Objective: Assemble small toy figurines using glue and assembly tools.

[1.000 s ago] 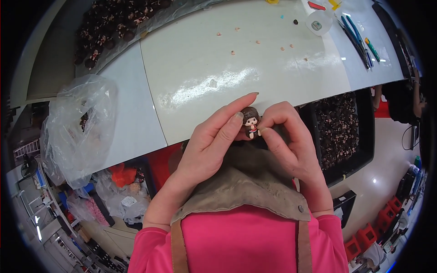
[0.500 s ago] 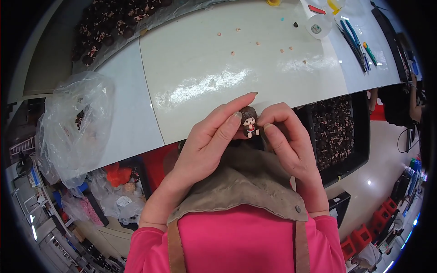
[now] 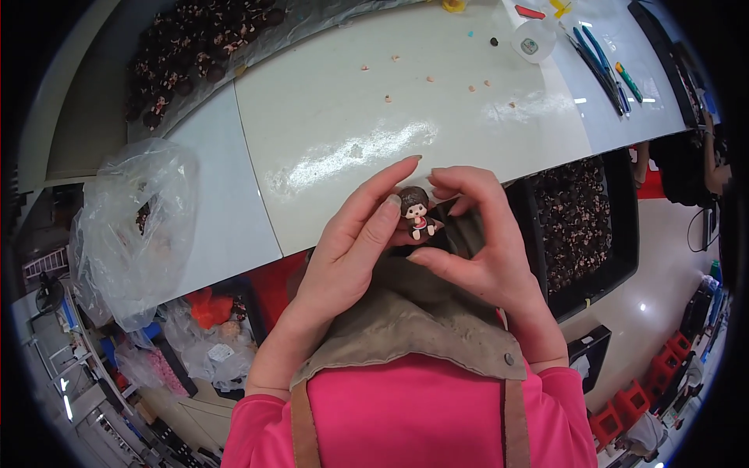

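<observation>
Got this tiny brown-haired doll figure (image 3: pixel 416 210) pinched between both hands just past the near edge of the white table (image 3: pixel 351 101). My left hand (image 3: pixel 351 246) fingers and right hand (image 3: pixel 480 242) fingertips are grasping it, over my apron (image 3: pixel 406 327).

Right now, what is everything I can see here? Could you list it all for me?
Small figurine: one, brown hair with pink body, pinched between both hands.
Table: one, white and glossy, ahead of the hands.
Tiny loose parts: several, pinkish, scattered on the far table.
Figurine pile: many, dark brown, far left.
Black tray: one, full of dark figurines, right of the hands.
Plastic bag: one, clear, at left.
Hand tools: several, blue and green, far right.
Apron: one, grey-brown, over pink top.
Left hand: holding the figurine.
Right hand: holding the figurine.
</observation>
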The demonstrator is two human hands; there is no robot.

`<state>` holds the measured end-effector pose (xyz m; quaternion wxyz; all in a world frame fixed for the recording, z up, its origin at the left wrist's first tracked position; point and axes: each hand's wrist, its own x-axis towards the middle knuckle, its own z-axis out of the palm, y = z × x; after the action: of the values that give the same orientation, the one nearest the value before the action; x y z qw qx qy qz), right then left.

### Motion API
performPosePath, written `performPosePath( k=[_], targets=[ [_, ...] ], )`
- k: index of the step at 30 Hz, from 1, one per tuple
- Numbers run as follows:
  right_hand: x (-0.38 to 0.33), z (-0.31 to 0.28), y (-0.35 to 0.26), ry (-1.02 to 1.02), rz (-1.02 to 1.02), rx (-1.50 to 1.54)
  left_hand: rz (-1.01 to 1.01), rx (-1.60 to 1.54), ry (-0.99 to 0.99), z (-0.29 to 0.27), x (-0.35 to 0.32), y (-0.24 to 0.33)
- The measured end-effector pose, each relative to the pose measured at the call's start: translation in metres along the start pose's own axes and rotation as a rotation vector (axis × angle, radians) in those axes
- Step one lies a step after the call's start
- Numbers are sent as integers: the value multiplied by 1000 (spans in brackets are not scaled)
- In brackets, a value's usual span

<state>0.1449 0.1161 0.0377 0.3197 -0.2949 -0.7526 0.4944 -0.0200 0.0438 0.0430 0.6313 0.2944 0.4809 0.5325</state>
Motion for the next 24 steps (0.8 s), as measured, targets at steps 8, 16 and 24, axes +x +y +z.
performPosePath(
  k=[8, 16, 24],
  targets=[
    [-3, -9, -4, -101, -21, 29, -65, 166, -45, 17, -6, 16],
    [-87, -138, 71, 310, 716, 130, 245, 837, 57, -58, 25, 111],
    [-233, -224, 288, 494, 1010, -792, 550, 1636, 728, -225, 154, 190]
  ],
)
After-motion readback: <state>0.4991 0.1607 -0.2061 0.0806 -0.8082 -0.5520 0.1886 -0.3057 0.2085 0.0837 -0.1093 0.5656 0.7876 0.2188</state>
